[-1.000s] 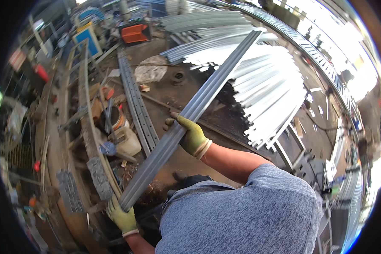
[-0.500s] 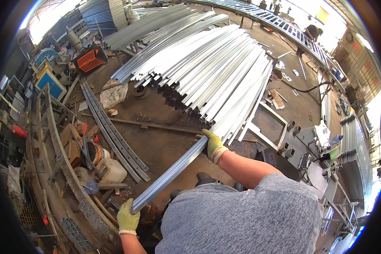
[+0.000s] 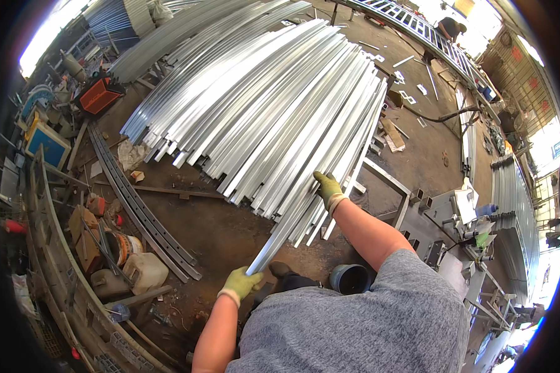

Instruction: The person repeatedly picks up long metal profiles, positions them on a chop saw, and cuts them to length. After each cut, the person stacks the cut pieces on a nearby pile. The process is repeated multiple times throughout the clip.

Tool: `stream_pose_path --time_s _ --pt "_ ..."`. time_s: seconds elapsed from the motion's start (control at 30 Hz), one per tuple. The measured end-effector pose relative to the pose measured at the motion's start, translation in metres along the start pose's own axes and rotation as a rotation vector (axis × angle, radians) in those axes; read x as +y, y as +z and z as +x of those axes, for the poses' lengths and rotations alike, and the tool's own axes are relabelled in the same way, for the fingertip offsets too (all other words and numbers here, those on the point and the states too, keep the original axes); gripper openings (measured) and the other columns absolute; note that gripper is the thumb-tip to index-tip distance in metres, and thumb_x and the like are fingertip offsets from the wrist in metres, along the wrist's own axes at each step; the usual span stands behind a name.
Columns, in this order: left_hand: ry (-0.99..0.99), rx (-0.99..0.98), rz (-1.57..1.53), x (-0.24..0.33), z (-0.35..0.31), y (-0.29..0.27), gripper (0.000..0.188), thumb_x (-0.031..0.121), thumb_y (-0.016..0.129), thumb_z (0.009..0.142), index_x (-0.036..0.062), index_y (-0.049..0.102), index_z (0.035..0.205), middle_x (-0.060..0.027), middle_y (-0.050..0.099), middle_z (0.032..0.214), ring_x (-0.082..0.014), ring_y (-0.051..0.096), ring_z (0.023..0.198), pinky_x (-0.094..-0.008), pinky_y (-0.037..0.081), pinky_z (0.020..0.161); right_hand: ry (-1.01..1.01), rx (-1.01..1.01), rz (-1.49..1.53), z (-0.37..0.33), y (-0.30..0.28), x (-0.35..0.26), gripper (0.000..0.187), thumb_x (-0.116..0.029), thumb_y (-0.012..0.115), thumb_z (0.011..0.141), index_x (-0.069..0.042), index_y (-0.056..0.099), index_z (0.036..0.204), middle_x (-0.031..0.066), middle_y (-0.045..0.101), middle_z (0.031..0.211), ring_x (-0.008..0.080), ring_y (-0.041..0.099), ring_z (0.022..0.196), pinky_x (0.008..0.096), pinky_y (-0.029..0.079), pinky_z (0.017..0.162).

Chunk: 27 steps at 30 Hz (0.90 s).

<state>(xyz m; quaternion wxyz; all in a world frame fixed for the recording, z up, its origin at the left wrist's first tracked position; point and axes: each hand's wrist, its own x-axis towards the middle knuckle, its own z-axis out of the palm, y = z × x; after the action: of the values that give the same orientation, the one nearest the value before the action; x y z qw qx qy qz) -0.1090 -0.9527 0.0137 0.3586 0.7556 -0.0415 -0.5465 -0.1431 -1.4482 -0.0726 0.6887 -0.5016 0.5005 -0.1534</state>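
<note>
Currently, head view, left gloved hand (image 3: 239, 284): closed around near end of metal profile (image 3: 270, 248).
Right gloved hand (image 3: 330, 188): farther up, touching right side of profile stack (image 3: 261, 105); can't tell if gripping.
Metal profile: upper length lying over profile stack, near end jutting out.
Bucket (image 3: 335, 280): dark, near shoe (image 3: 282, 269).

Heathered grey short-sleeved T-shirt (image 3: 354, 311), yellow-green gloves (image 3: 241, 283), pale cuffs (image 3: 229, 296)
</note>
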Motion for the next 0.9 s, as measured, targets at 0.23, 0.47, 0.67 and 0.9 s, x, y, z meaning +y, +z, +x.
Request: stream_pose_path --time_s 0.23,0.47,0.67,0.9 --pt "0.093 -0.084 -0.538 0.101 0.085 0.063 0.075 0.023 0.089 0.118 -0.0101 0.059 0.178 -0.0223 0.081 0.153 -0.0289 0.084 0.134 -0.0417 0.07 0.114 -0.253 0.002 -0.44 -0.009 -0.024 0.012 0.11 -0.056 0.089 0.11 0.003 0.045 0.193 0.0328 0.057 0.191 0.0469 0.052 0.181 0.0463 0.044 0.147" --pt "0.246 0.25 -0.432 -0.021 0.064 0.001 0.087 0.025 0.089 0.116 -0.014 0.051 0.184 -0.0314 0.069 0.18 -0.0358 0.067 0.168 -0.0444 0.051 0.141 -0.502 0.341 -0.56 0.016 -0.052 0.05 0.088 -0.044 0.091 0.109 0.006 0.063 0.177 0.0369 0.055 0.19 0.0544 0.052 0.178 0.0529 0.042 0.149" --pt "-0.117 0.734 -0.272 -0.232 -0.015 -0.004 0.059 0.027 0.083 0.118 -0.0093 0.073 0.163 -0.02 0.083 0.146 -0.0299 0.077 0.134 -0.0437 0.06 0.119 -0.39 0.388 -0.897 0.039 -0.062 0.061 0.099 -0.064 0.081 0.111 0.004 0.062 0.181 0.0313 0.054 0.193 0.0519 0.049 0.18 0.0531 0.039 0.15" --pt "-0.399 0.823 -0.301 -0.343 -0.112 0.103 0.051 0.025 0.093 0.11 -0.0012 0.085 0.153 -0.0129 0.091 0.139 -0.026 0.081 0.137 -0.0437 0.064 0.117 -0.156 0.309 -0.346 0.099 -0.121 0.099 0.085 -0.048 0.086 0.113 -0.003 0.063 0.181 0.0335 0.074 0.168 0.0502 0.071 0.156 0.0577 0.056 0.131"
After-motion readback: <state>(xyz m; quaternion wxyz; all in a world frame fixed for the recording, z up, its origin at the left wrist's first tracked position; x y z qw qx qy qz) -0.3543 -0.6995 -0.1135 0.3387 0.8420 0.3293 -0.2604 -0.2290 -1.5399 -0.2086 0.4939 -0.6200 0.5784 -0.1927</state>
